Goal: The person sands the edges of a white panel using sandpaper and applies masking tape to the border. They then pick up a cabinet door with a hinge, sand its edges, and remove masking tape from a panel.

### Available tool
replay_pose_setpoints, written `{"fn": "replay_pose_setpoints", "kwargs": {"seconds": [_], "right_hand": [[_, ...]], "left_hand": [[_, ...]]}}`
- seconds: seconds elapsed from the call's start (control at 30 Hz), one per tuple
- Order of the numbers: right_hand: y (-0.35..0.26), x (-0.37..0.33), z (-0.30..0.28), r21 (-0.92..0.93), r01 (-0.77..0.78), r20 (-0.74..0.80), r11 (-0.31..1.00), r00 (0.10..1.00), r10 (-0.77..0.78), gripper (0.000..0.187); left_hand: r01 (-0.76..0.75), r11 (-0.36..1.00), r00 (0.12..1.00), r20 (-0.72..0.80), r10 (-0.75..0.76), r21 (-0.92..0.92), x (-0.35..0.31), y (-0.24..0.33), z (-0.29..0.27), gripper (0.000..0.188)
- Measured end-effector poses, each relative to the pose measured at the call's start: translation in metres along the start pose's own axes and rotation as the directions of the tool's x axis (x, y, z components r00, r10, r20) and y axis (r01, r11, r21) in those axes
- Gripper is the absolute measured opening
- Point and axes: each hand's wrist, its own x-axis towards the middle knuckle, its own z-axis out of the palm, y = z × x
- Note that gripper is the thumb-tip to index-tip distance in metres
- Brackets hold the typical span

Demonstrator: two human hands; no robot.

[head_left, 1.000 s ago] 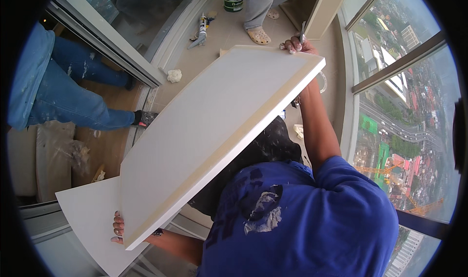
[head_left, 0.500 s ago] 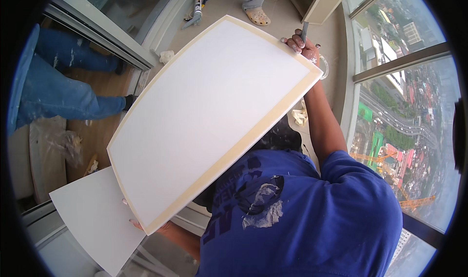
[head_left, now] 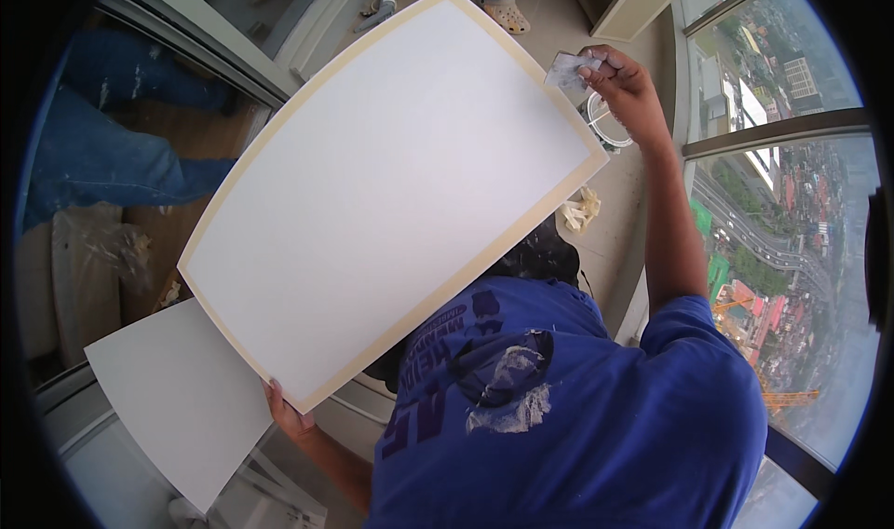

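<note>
A large white panel [head_left: 382,194] with a cream border of tape-like strips along its edges lies tilted across my front. My left hand [head_left: 291,413] grips its lower left corner, thumb over the edge and the other fingers mostly hidden beneath. Just off the panel's upper right edge, my right hand [head_left: 622,77] pinches a small grey, dusty piece of sandpaper [head_left: 566,71], its flat face showing. White dust marks the fingers. A second plain white panel [head_left: 177,408] sits at the lower left, partly covered by the first.
Windows [head_left: 778,124] line the right side; a glass door frame [head_left: 200,31] runs along the left. Crumpled tape [head_left: 582,210] and a white round container [head_left: 610,124] are on the floor. A caulking gun [head_left: 384,3] and another person's clog [head_left: 507,17] appear at the top.
My right hand has come away from the panel's upper right corner, and the sandpaper has turned from edge-on to flat. The panel sits slightly higher and further left in view.
</note>
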Motion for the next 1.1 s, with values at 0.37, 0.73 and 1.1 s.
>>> {"fn": "replay_pose_setpoints", "kwargs": {"seconds": [0.37,0.73,1.1], "right_hand": [[-0.018,-0.04,0.111,-0.744,0.494,0.373,0.449,0.866,-0.334,0.045],[-0.005,0.018,0.094,-0.814,0.502,0.391,0.292,0.846,-0.363,0.052],[-0.011,-0.004,0.101,-0.668,0.672,0.557,0.32,0.736,-0.383,0.049]], "left_hand": [[0.05,0.963,0.995,-0.1,-0.024,0.266,0.007,0.019,0.034,0.059],[0.043,0.946,0.989,-0.148,0.005,0.32,0.005,0.016,0.034,0.058],[0.076,0.896,0.984,-0.18,0.004,0.437,0.009,0.025,0.025,0.064]]}}
